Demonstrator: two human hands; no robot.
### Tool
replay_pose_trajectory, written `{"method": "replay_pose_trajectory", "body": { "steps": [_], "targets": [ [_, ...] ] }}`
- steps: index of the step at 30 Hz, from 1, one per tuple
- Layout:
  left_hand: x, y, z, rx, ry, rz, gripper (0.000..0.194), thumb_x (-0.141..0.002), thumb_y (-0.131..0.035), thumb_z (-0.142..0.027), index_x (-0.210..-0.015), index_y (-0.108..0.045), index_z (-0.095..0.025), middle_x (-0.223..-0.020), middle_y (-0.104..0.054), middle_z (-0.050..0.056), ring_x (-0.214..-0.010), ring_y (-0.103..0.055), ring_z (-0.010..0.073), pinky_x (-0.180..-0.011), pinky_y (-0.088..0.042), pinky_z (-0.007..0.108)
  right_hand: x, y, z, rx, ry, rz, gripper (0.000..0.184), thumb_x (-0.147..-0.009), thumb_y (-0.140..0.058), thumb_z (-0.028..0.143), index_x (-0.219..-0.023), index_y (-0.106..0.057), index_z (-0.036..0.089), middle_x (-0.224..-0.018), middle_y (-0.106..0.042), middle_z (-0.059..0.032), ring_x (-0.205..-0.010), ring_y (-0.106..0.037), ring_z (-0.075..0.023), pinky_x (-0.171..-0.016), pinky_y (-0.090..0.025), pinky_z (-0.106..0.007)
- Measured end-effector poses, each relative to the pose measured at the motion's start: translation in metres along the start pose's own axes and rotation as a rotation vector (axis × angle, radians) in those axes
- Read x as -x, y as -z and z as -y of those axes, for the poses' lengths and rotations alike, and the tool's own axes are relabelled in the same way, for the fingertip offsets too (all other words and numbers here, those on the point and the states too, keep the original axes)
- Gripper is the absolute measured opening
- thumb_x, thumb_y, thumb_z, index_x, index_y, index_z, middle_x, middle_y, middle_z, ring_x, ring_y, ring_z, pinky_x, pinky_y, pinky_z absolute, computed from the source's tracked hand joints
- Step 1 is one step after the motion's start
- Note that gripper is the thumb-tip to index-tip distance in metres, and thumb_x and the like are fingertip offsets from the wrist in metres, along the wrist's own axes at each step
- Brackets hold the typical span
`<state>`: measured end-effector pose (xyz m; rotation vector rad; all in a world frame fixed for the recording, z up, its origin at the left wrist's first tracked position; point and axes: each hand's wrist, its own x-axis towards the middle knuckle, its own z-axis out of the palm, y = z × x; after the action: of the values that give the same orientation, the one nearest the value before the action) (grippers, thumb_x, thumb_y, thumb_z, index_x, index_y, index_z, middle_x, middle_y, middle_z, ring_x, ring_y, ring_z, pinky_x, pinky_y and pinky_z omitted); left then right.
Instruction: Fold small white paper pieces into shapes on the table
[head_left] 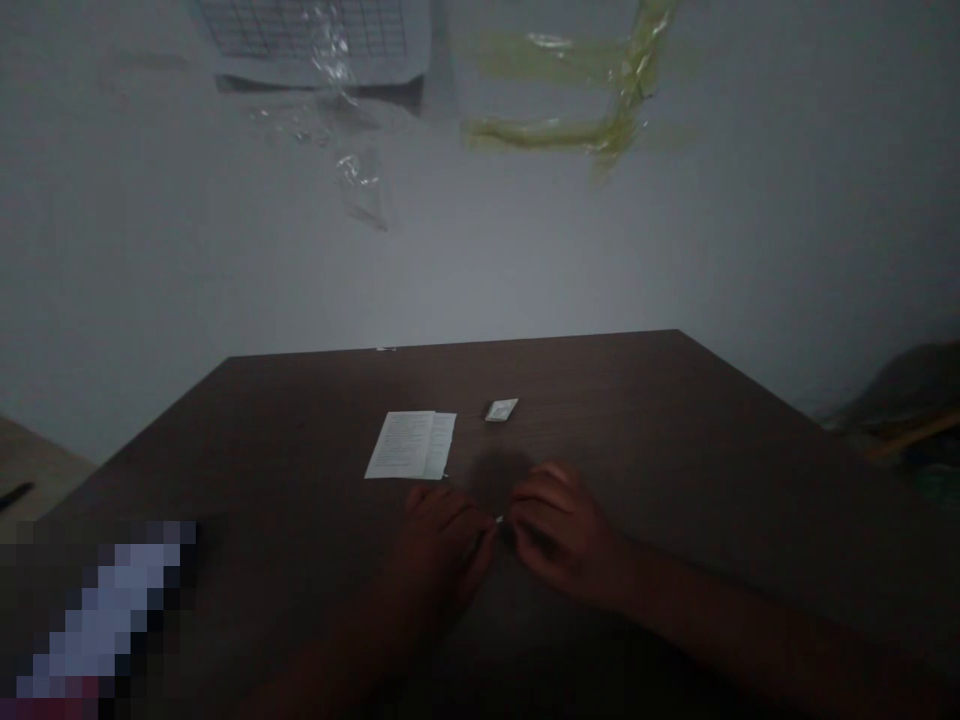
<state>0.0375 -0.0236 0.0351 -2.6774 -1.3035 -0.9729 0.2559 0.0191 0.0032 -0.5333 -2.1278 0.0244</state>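
Dim desk by a taped wall, two bare hands meeting over a tiny white piece.
Wall [525, 260] behind; dark brown desk [600, 400] below. Right hand [566, 530]: fingers curled, tips near the piece; whether they grip, cannot tell. Left hand [448, 535]: thumb and forefinger pinching the white piece [499, 520], between the hands. Printed paper [401, 445] flat beyond left hand. Small pale square [501, 410] right of paper; packet or not, contents, cannot tell.
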Motion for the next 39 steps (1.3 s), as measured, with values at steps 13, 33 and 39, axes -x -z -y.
{"method": "replay_pose_trajectory", "body": {
  "steps": [13,33,39],
  "targets": [
    [0.003,-0.002,-0.003,0.029,-0.101,-0.106,0.022,-0.098,-0.055,-0.004,-0.088,-0.062,-0.022,-0.082,-0.071,-0.001,-0.075,-0.066,0.0189,-0.074,-0.052,0.035,-0.001,-0.002,-0.003,0.01,-0.079,-0.013,0.017,-0.086,-0.056,0.007,-0.089,-0.055,0.024,-0.08,-0.065,-0.001,-0.077,-0.06,-0.0208,-0.074,-0.047,-0.038],
    [0.001,-0.005,-0.007,-0.04,-0.081,0.052,0.022,-0.097,-0.06,-0.004,-0.087,-0.067,-0.022,-0.084,-0.074,0.0,-0.078,-0.07,0.0199,-0.077,-0.055,0.038,-0.002,-0.004,0.007,0.0,0.007,0.046,0.016,-0.092,-0.056,0.008,-0.096,-0.057,0.023,-0.088,-0.069,-0.0032,-0.082,-0.061,-0.0216,-0.077,-0.047,-0.04],
    [0.0,-0.006,-0.008,-0.021,-0.086,-0.016,0.023,-0.095,-0.063,-0.003,-0.085,-0.067,-0.023,-0.08,-0.072,-0.001,-0.074,-0.07,0.0194,-0.073,-0.054,0.036,-0.001,-0.004,0.009,0.023,-0.001,0.044,0.015,-0.093,-0.058,0.009,-0.093,-0.055,0.024,-0.087,-0.068,-0.0021,-0.081,-0.061,-0.0211,-0.077,-0.045,-0.04]
  ]
}}
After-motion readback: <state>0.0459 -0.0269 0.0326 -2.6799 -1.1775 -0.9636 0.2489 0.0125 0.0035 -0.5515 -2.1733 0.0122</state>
